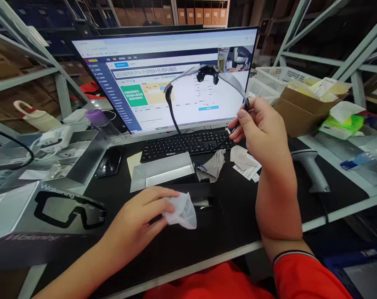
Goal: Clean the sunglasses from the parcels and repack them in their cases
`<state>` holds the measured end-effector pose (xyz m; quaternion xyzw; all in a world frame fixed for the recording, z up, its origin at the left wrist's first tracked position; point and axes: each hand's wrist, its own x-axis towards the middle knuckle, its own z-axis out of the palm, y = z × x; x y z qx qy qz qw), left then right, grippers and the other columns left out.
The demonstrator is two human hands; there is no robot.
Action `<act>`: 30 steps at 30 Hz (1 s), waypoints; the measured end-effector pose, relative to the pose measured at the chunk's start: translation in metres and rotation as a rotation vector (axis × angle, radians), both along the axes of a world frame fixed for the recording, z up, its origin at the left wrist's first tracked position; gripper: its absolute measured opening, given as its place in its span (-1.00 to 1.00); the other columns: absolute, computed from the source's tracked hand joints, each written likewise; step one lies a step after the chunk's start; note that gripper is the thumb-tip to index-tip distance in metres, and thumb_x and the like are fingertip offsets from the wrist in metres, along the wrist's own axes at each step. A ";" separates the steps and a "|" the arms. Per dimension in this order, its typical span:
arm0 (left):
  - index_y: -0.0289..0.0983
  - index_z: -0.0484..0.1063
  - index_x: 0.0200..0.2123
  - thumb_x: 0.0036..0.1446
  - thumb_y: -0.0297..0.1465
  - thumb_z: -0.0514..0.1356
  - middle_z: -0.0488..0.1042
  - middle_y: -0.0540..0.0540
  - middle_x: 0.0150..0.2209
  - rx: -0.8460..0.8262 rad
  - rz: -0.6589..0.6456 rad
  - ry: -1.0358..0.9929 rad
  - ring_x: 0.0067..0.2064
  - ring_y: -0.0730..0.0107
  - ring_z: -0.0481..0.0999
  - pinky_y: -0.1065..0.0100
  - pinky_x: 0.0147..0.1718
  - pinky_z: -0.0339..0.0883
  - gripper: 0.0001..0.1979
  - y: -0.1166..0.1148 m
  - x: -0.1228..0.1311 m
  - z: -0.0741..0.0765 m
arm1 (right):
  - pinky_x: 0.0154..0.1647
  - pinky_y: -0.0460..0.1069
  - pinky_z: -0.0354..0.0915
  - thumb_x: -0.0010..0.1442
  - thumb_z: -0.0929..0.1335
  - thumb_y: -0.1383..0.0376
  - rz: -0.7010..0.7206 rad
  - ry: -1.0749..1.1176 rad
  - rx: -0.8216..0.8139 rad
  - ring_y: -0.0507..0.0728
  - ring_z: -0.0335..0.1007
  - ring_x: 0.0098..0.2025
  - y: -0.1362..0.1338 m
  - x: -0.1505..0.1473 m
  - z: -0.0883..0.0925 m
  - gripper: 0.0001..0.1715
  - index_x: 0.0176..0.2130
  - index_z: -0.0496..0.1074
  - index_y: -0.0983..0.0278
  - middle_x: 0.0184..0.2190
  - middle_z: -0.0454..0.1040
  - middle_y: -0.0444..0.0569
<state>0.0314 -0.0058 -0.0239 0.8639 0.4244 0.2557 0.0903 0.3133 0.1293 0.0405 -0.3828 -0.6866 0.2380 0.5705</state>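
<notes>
My right hand [259,124] pinches a pair of clear glasses [207,74] by one temple, near the hinge. They are raised in front of the monitor, with the other dark temple hanging down over the keyboard. Low over the black desk, my left hand [144,211] is closed on a crumpled white translucent plastic bag [183,209]. Just beyond that hand lies an open, shallow silvery box [161,170]. A grey cloth [211,166] with a blue cord rests beside the box. A dark item with a shiny part lies near the bag; I cannot make out its kind.
The monitor [176,83] stands behind a black keyboard [188,143]. A barcode scanner [312,170] lies at the right, near a cardboard box [300,110]. At the left are a glasses carton [57,216], a phone [110,162] and a purple-capped bottle [101,122].
</notes>
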 end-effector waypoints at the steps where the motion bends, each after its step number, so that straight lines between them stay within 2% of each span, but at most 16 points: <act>1: -0.15 0.46 -0.22 0.24 -0.55 0.11 0.48 -0.08 0.07 0.008 0.018 -0.032 0.06 0.29 0.49 0.30 -0.01 0.42 -0.81 -0.007 -0.009 0.000 | -0.54 -0.14 0.39 0.36 0.35 0.06 0.003 0.002 -0.011 -0.01 0.46 -0.54 0.001 0.000 0.001 -0.72 -0.23 0.37 0.21 -0.43 0.52 -0.16; 5: -0.15 0.46 -0.27 0.20 -0.54 0.18 0.41 -0.09 0.11 0.023 0.120 -0.118 0.08 0.29 0.49 0.30 0.04 0.43 -0.84 -0.029 -0.028 -0.010 | -0.53 -0.11 0.40 0.34 0.36 0.03 0.008 0.003 -0.042 0.01 0.46 -0.54 0.004 -0.004 0.001 -0.70 -0.23 0.38 0.21 -0.42 0.55 -0.12; 7: -0.18 0.45 -0.33 0.19 -0.52 0.21 0.43 -0.10 0.09 0.024 0.130 -0.110 0.02 0.31 0.53 0.33 -0.01 0.47 -0.88 -0.036 -0.030 -0.018 | -0.53 -0.11 0.40 0.35 0.36 0.03 0.008 -0.012 -0.039 0.01 0.47 -0.54 0.005 -0.006 -0.001 -0.69 -0.23 0.39 0.21 -0.43 0.55 -0.12; 11: -0.20 0.43 -0.38 0.23 -0.53 0.15 0.48 -0.07 0.02 0.060 0.142 -0.046 -0.01 0.32 0.54 0.33 0.00 0.46 -0.84 -0.042 -0.038 -0.031 | -0.54 -0.11 0.41 0.36 0.34 0.04 -0.002 -0.052 -0.030 0.02 0.49 -0.52 0.003 -0.009 -0.004 -0.72 -0.22 0.41 0.20 -0.42 0.54 -0.13; 15: -0.16 0.46 -0.24 0.26 -0.47 0.18 0.44 -0.10 0.05 0.100 0.212 -0.096 -0.03 0.32 0.55 0.31 -0.02 0.48 -0.90 -0.045 -0.052 -0.037 | -0.53 -0.12 0.41 0.38 0.34 0.09 -0.014 -0.096 -0.044 0.01 0.50 -0.52 0.001 -0.012 -0.004 -0.77 -0.23 0.40 0.19 -0.42 0.55 -0.15; 16: -0.15 0.46 -0.15 0.26 -0.45 0.20 0.41 -0.12 0.07 0.109 0.216 -0.108 -0.02 0.31 0.55 0.30 -0.01 0.49 -0.88 -0.045 -0.054 -0.037 | -0.53 -0.13 0.41 0.38 0.34 0.10 -0.017 -0.107 -0.053 0.01 0.50 -0.52 0.001 -0.013 -0.004 -0.77 -0.24 0.39 0.19 -0.42 0.55 -0.15; 19: -0.11 0.34 0.13 0.22 -0.37 0.29 0.36 -0.19 0.15 0.127 0.220 -0.136 0.11 0.18 0.49 0.18 0.08 0.46 -0.58 -0.046 -0.055 -0.036 | -0.53 -0.13 0.42 0.38 0.33 0.11 -0.012 -0.125 -0.078 0.01 0.50 -0.51 0.003 -0.018 -0.005 -0.77 -0.25 0.38 0.20 -0.41 0.54 -0.15; 21: -0.09 0.21 0.23 0.17 -0.34 0.35 0.33 -0.23 0.19 0.110 0.229 -0.165 0.21 0.07 0.39 0.06 0.13 0.42 -0.39 -0.047 -0.051 -0.035 | -0.52 -0.12 0.42 0.38 0.33 0.11 -0.002 -0.129 -0.084 0.01 0.50 -0.50 0.003 -0.020 -0.006 -0.77 -0.26 0.37 0.20 -0.41 0.54 -0.15; 23: -0.07 0.13 0.28 0.13 -0.34 0.38 0.30 -0.25 0.22 0.066 0.231 -0.194 0.23 0.05 0.37 0.04 0.13 0.43 -0.28 -0.050 -0.046 -0.037 | -0.52 -0.12 0.43 0.38 0.33 0.13 0.004 -0.139 -0.092 0.02 0.51 -0.50 0.003 -0.022 -0.006 -0.77 -0.28 0.35 0.21 -0.41 0.54 -0.14; 28: -0.09 0.19 0.26 0.16 -0.30 0.34 0.26 -0.29 0.27 -0.061 0.148 -0.202 0.22 0.03 0.41 0.11 0.09 0.48 -0.35 -0.044 -0.028 -0.046 | -0.50 -0.10 0.44 0.39 0.29 0.20 0.013 -0.141 -0.140 0.04 0.51 -0.50 -0.001 -0.022 -0.004 -0.83 -0.26 0.33 0.22 -0.39 0.55 -0.10; 30: -0.07 0.15 0.29 0.12 -0.32 0.37 0.25 -0.26 0.29 -0.139 0.118 -0.142 0.23 0.04 0.40 0.10 0.11 0.46 -0.28 -0.036 -0.016 -0.052 | -0.49 -0.10 0.43 0.39 0.28 0.20 0.041 -0.156 -0.162 0.04 0.51 -0.48 -0.002 -0.023 -0.004 -0.83 -0.24 0.34 0.21 -0.36 0.56 -0.09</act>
